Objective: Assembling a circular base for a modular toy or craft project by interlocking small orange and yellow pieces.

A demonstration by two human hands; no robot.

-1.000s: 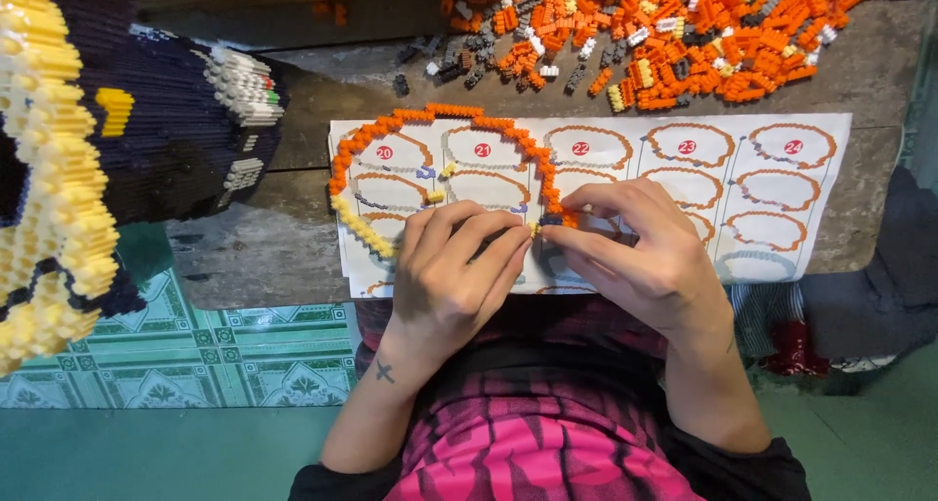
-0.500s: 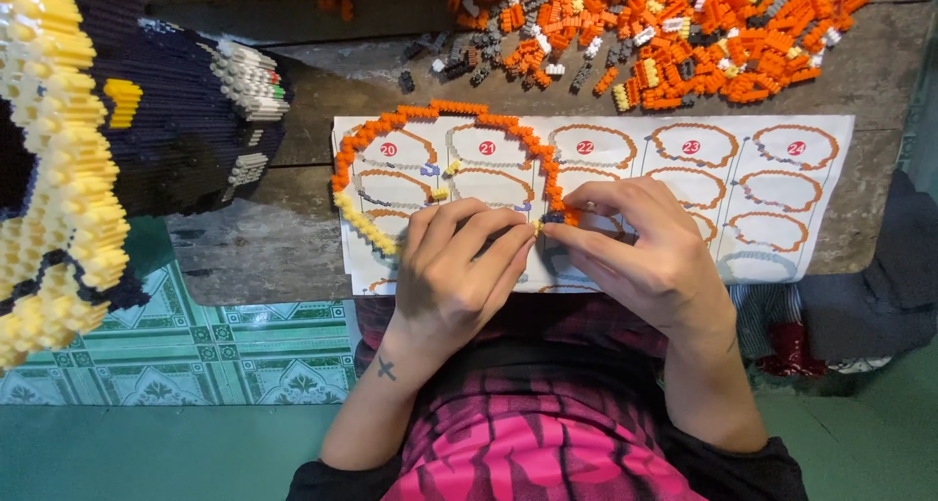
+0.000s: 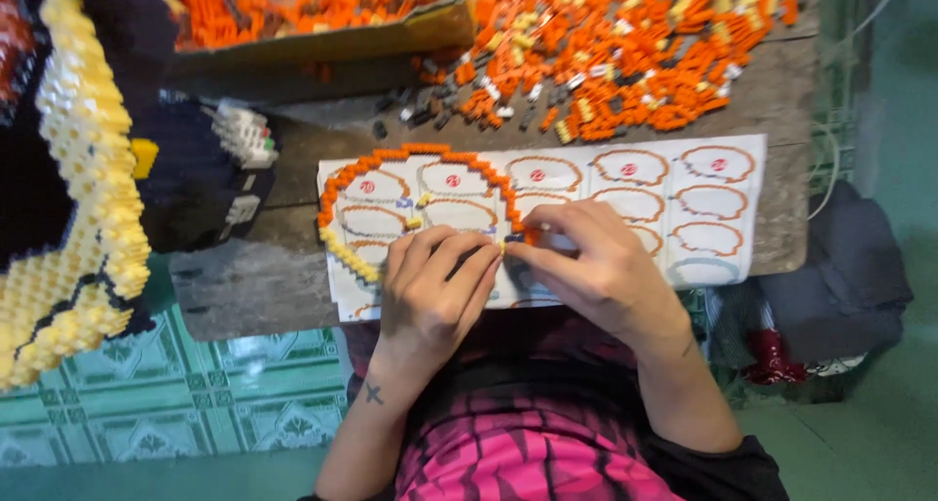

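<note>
Pinching together at the orange brick ring's (image 3: 420, 183) near-right end on the printed sheet (image 3: 723, 247), left hand (image 3: 430, 291) and right hand (image 3: 596, 266) had barely shifted since earlier frames; the ring was unclosed on the counter (image 3: 254, 291).

Home craft corner | worn wooden desk (image 3: 772, 81) | green patterned floor tiles (image 3: 195, 393) | loose orange building bricks (image 3: 625, 42) heaped, more in cardboard box (image 3: 322, 42) | printed template sheet (image 3: 703, 237) | large brick-built figure (image 3: 78, 178) at left
</note>
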